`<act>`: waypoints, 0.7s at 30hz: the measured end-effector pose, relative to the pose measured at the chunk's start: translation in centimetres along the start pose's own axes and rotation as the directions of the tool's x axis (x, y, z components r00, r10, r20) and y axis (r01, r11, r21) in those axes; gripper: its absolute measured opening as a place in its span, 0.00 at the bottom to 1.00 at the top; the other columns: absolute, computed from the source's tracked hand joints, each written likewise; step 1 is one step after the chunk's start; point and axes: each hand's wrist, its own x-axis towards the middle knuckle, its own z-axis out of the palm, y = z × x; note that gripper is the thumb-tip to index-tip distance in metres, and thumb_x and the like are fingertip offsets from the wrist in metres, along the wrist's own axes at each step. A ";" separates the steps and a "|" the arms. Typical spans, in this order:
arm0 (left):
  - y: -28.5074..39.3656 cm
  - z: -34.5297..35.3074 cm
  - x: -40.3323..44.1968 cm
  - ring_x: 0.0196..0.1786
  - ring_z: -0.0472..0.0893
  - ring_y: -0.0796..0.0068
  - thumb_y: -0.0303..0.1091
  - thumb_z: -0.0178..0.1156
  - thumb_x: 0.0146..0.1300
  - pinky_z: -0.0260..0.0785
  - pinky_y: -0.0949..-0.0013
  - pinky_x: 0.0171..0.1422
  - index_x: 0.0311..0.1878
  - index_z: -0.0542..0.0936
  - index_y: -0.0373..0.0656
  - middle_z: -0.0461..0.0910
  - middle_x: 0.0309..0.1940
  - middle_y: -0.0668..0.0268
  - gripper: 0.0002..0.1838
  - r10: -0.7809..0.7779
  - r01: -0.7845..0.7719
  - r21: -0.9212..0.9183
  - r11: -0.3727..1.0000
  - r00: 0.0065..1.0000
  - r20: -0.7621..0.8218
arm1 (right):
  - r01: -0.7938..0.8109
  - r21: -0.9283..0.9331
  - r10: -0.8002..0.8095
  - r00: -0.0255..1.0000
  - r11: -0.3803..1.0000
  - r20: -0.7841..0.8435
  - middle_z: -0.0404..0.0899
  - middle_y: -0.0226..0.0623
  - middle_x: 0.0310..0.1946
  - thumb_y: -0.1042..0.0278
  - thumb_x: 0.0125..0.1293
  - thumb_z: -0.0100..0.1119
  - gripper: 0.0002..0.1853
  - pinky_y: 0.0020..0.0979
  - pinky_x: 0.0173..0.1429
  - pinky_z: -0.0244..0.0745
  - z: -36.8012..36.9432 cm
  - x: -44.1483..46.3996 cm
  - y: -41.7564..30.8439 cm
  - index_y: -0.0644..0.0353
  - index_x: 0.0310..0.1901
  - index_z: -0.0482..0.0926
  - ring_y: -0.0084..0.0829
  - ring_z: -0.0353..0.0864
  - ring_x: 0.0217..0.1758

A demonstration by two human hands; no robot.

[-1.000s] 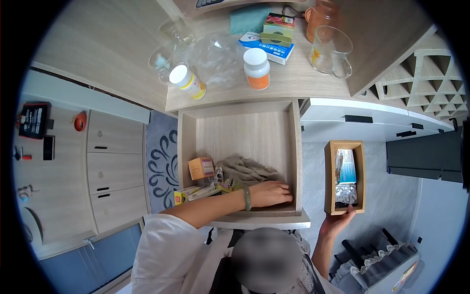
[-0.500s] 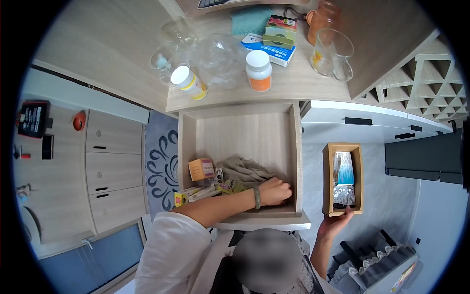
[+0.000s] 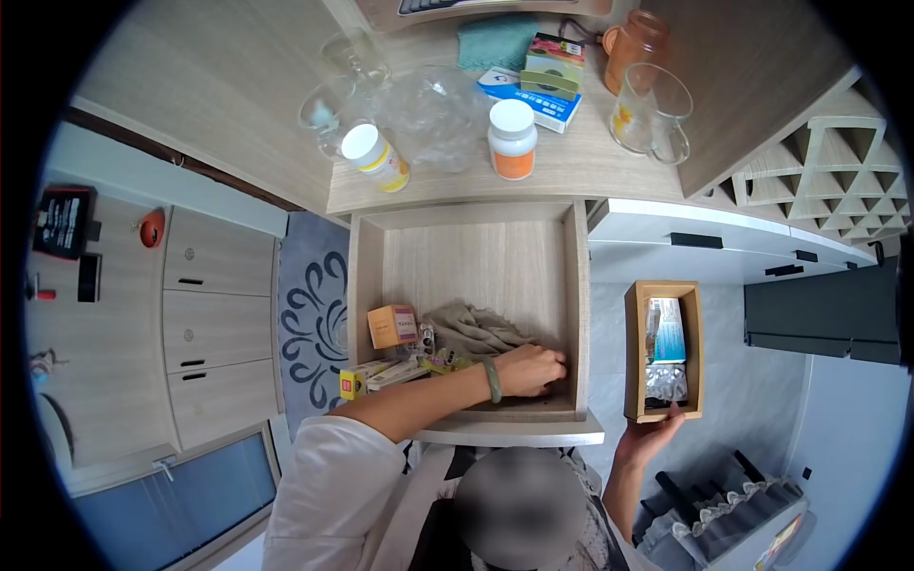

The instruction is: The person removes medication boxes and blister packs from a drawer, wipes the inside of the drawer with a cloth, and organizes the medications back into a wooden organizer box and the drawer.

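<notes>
My left hand (image 3: 530,370), a green bangle on its wrist, is inside the open drawer (image 3: 468,214) near its right front corner. Its fingers are curled together, and what they hold, if anything, is hidden. Beside it lies a grey-brown cloth (image 3: 471,329). An orange box (image 3: 392,326) and a yellow-ended box (image 3: 354,382) sit at the drawer's left side, with small packets between them and my wrist. My right hand (image 3: 651,438) grips the near end of a brown open box (image 3: 632,347), which holds a blue-and-white pack (image 3: 666,331) and silvery blister packs (image 3: 665,383).
On the counter above the drawer stand two white-capped bottles (image 3: 512,140), clear plastic wrap (image 3: 433,109), medicine boxes (image 3: 553,65), a glass mug (image 3: 650,114) and an orange jug (image 3: 636,48). A covered chair (image 3: 728,514) is at the lower right.
My left hand's fingers have gone from stretched out to curled together, still in the drawer's right front corner. The brown box in my right hand has shifted slightly left in view.
</notes>
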 end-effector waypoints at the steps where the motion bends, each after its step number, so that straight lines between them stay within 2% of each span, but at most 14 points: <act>1: -0.1 0.0 -0.1 0.40 0.83 0.54 0.27 0.62 0.53 0.76 0.56 0.46 0.36 0.80 0.34 0.80 0.37 0.52 0.08 0.019 -0.020 -0.045 0.999 1.000 -0.019 | -0.008 -0.002 0.008 1.000 1.000 -0.008 0.74 0.31 0.58 0.46 0.70 0.47 0.27 0.34 0.55 0.74 0.1 -0.1 0.0 0.51 0.65 0.66 0.29 0.76 0.57; 3: 0.3 -1.0 0.2 0.37 0.83 0.54 0.26 0.61 0.54 0.76 0.56 0.44 0.34 0.80 0.35 0.80 0.34 0.52 0.06 0.040 -0.044 -0.087 0.995 0.998 -0.040 | -0.012 -0.002 0.011 1.000 1.000 -0.015 0.74 0.31 0.57 0.46 0.70 0.47 0.27 0.34 0.55 0.74 0.3 -0.2 -0.2 0.51 0.65 0.66 0.29 0.76 0.57; 5: 3.2 -4.5 0.4 0.29 0.80 0.58 0.25 0.58 0.56 0.73 0.59 0.37 0.29 0.77 0.36 0.78 0.26 0.54 0.03 0.021 -0.055 -0.286 0.957 0.992 -0.123 | -0.006 -0.001 0.006 1.000 1.000 -0.002 0.73 0.30 0.59 0.50 0.71 0.46 0.27 0.32 0.57 0.71 0.7 -0.4 -0.4 0.51 0.67 0.63 0.27 0.75 0.57; 7: 7.8 -6.8 1.2 0.23 0.76 0.63 0.26 0.59 0.58 0.70 0.62 0.32 0.28 0.74 0.38 0.77 0.21 0.57 0.05 0.114 -0.179 -0.470 0.864 0.980 -0.163 | 0.011 0.037 -0.013 0.999 0.999 0.052 0.73 0.32 0.58 0.47 0.71 0.47 0.27 0.33 0.55 0.73 -1.2 1.3 0.5 0.52 0.65 0.65 0.28 0.76 0.57; 9: 13.8 -8.9 1.7 0.29 0.78 0.69 0.27 0.59 0.61 0.71 0.63 0.32 0.36 0.77 0.40 0.79 0.24 0.60 0.03 0.182 -0.210 -0.551 0.808 0.978 -0.105 | 0.036 0.090 -0.047 0.991 0.995 0.123 0.74 0.34 0.57 0.44 0.70 0.47 0.27 0.35 0.55 0.73 -3.3 2.2 1.8 0.52 0.63 0.67 0.29 0.76 0.56; 10: 15.5 -5.7 1.9 0.33 0.79 0.71 0.27 0.58 0.62 0.71 0.65 0.36 0.41 0.77 0.40 0.80 0.27 0.61 0.05 0.165 -0.272 -0.594 0.757 0.959 -0.228 | 0.041 0.091 -0.051 0.993 0.995 0.106 0.74 0.34 0.57 0.43 0.70 0.47 0.27 0.35 0.55 0.73 -4.1 2.3 1.7 0.52 0.63 0.68 0.30 0.75 0.57; 12: 17.1 -2.7 3.8 0.41 0.80 0.72 0.28 0.57 0.64 0.72 0.67 0.46 0.48 0.77 0.38 0.81 0.30 0.61 0.10 0.254 -0.386 -0.187 0.903 0.832 -0.493 | 0.059 0.075 -0.063 0.997 0.995 0.044 0.74 0.34 0.57 0.43 0.70 0.47 0.28 0.35 0.55 0.72 -5.0 2.7 0.6 0.52 0.63 0.68 0.30 0.75 0.58; 14: 17.1 -4.0 3.7 0.43 0.80 0.68 0.31 0.57 0.66 0.68 0.63 0.63 0.46 0.77 0.32 0.81 0.32 0.57 0.12 0.408 -0.360 0.198 0.912 0.852 -0.327 | 0.095 0.054 -0.094 0.995 0.994 -0.022 0.74 0.34 0.57 0.42 0.69 0.47 0.28 0.35 0.56 0.71 -5.4 3.4 -1.6 0.52 0.63 0.69 0.31 0.74 0.58; 15: 16.9 -5.9 3.1 0.43 0.80 0.68 0.31 0.57 0.66 0.68 0.63 0.63 0.46 0.77 0.32 0.81 0.32 0.57 0.12 0.406 -0.357 0.201 0.912 0.853 -0.330 | 0.107 0.042 -0.105 0.993 0.993 -0.057 0.74 0.34 0.58 0.42 0.69 0.47 0.28 0.36 0.56 0.71 -5.5 4.0 -2.6 0.52 0.63 0.69 0.31 0.73 0.59; 17: 16.4 -9.1 1.8 0.43 0.80 0.65 0.32 0.56 0.67 0.66 0.59 0.65 0.41 0.79 0.34 0.81 0.30 0.58 0.10 0.227 -0.222 -0.087 0.971 0.972 0.056 | 0.154 0.005 -0.151 0.976 0.988 -0.157 0.73 0.34 0.58 0.41 0.69 0.47 0.29 0.36 0.57 0.70 -5.5 4.8 -4.9 0.52 0.63 0.69 0.31 0.73 0.59; 18: 14.7 -7.7 0.4 0.43 0.80 0.63 0.32 0.54 0.69 0.67 0.58 0.63 0.36 0.79 0.36 0.80 0.31 0.56 0.10 0.223 -0.241 -0.071 0.968 0.953 -0.204 | 0.167 -0.010 -0.165 0.966 0.986 -0.199 0.74 0.34 0.58 0.41 0.68 0.48 0.29 0.36 0.56 0.70 -5.6 4.7 -5.4 0.52 0.63 0.69 0.31 0.73 0.59; 19: 13.4 -9.5 -1.2 0.47 0.79 0.59 0.29 0.53 0.68 0.69 0.57 0.62 0.43 0.78 0.37 0.80 0.36 0.54 0.07 0.097 -0.139 -0.222 0.965 0.977 -0.187 | 0.179 -0.026 -0.180 0.954 0.984 -0.240 0.74 0.34 0.57 0.41 0.67 0.49 0.30 0.36 0.56 0.70 -5.6 4.7 -5.9 0.52 0.63 0.69 0.31 0.73 0.59; 20: 11.4 -9.6 -2.4 0.52 0.77 0.57 0.27 0.57 0.64 0.70 0.57 0.61 0.52 0.75 0.39 0.78 0.44 0.54 0.14 0.039 -0.042 -0.009 0.999 0.974 -0.225 | 0.177 -0.030 -0.178 0.949 0.984 -0.261 0.73 0.35 0.58 0.41 0.66 0.49 0.31 0.36 0.55 0.70 -6.3 5.1 -6.1 0.52 0.64 0.69 0.31 0.73 0.60; 21: 8.7 -8.8 -3.6 0.56 0.75 0.57 0.27 0.60 0.59 0.70 0.56 0.60 0.58 0.71 0.42 0.75 0.50 0.52 0.23 0.001 0.028 0.104 0.994 0.963 -0.271 | 0.179 -0.023 -0.179 0.948 0.984 -0.264 0.73 0.35 0.58 0.41 0.66 0.49 0.31 0.36 0.55 0.70 -6.4 5.0 -5.9 0.52 0.64 0.69 0.31 0.73 0.60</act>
